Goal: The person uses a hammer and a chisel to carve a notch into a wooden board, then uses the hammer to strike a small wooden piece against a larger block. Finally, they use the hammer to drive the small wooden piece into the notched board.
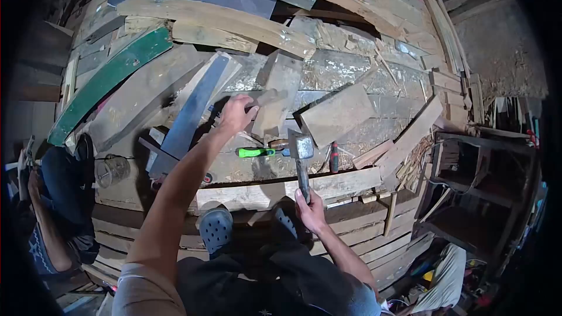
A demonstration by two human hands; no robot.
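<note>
From my remote view I have the right hand wrapped around the lower part of the hammer; the head sits at the far end of the handle, out in front of the knuckles, and I judge the low grip is meant to leave it free and well balanced; the left hand reaches forward over the plank platform, beside the blue tapered piece, its fingers bent; I see nothing in it, but cannot tell whether the fingertips meet or hide something small.

The green-handled tool and the red-and-black handle lie either side of the hammer head as I see it, probably kept there for easy reach; the wooden block rests just beyond; the long boards, such as the green board, lie farther out, perhaps to leave the middle workable.
</note>
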